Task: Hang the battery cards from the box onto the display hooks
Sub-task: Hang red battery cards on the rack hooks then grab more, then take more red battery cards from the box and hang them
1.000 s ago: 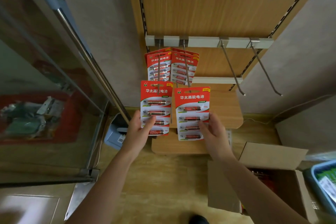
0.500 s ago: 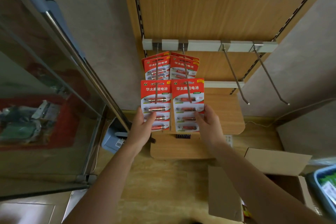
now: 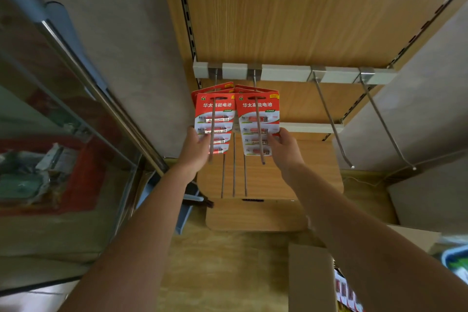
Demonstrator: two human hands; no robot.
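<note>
both battery cards [image 3: 214, 124] slid up onto hooks [image 3: 258, 119], right hooks [image 3: 331, 121] free.

Both battery cards [image 3: 214, 119] read 华太高能电池; left marked 5, right 7

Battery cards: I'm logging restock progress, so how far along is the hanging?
Done: a few cards hang at the back of the two leftmost hooks. In hand: the left hand and right hand each slide a card along those hooks. Left: two right hooks are bare, and the box still shows packs.
</note>
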